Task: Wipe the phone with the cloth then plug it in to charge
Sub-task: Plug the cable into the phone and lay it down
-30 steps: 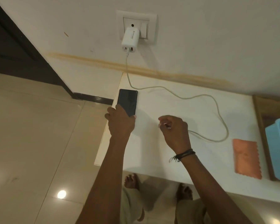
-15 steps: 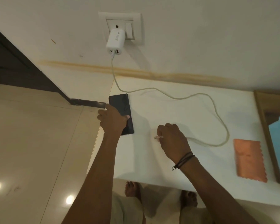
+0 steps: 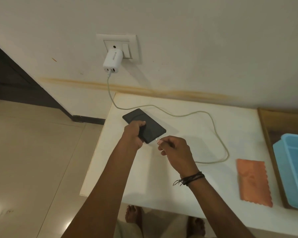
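A black phone (image 3: 150,125) is held just above the white table (image 3: 187,131) near its left edge, gripped by my left hand (image 3: 133,134) at its near side. My right hand (image 3: 172,148) pinches the plug end of the pale charging cable (image 3: 213,124). The metal tip sits right at the phone's lower corner. The cable loops across the table up to a white charger (image 3: 111,60) in the wall socket (image 3: 117,47). An orange cloth (image 3: 253,182) lies flat on the table at the right, apart from both hands.
A light blue plastic tub (image 3: 292,169) sits on a wooden tray (image 3: 268,127) at the right edge. Glossy beige floor tiles lie to the left below the table. My bare feet show under the table's near edge.
My left hand has turned the phone so its lower end points right. My right hand has brought the cable plug leftward up to that end.
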